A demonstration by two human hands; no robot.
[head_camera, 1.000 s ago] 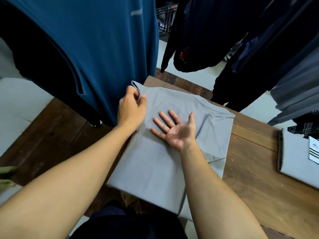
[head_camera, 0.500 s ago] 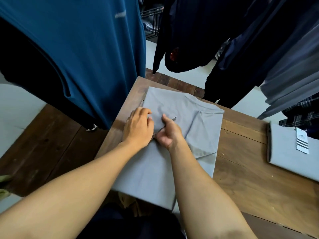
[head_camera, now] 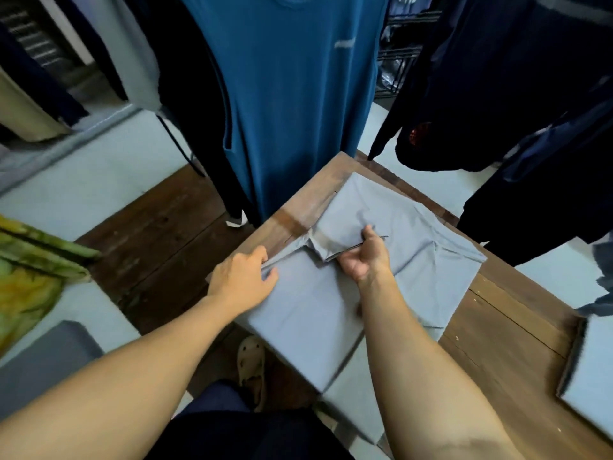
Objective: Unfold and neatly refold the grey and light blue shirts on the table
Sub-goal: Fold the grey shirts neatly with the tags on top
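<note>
Grey shirt on wood table. My right hand grabs bunched fold. My left hand pinches shirt's left edge. Light blue shirt folded, far right. Pale mark on teal shirt too blurry to read.

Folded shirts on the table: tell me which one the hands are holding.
The grey shirt in the middle: the left hand pinches its edge, the right hand grips a fold. The other folded shirt lies untouched at the table's right edge.

Dark wooden plank table, grey shirt lying partly folded across its left corner (near part hanging past the edge), pale folded shirt well apart at the right, blurred.
</note>
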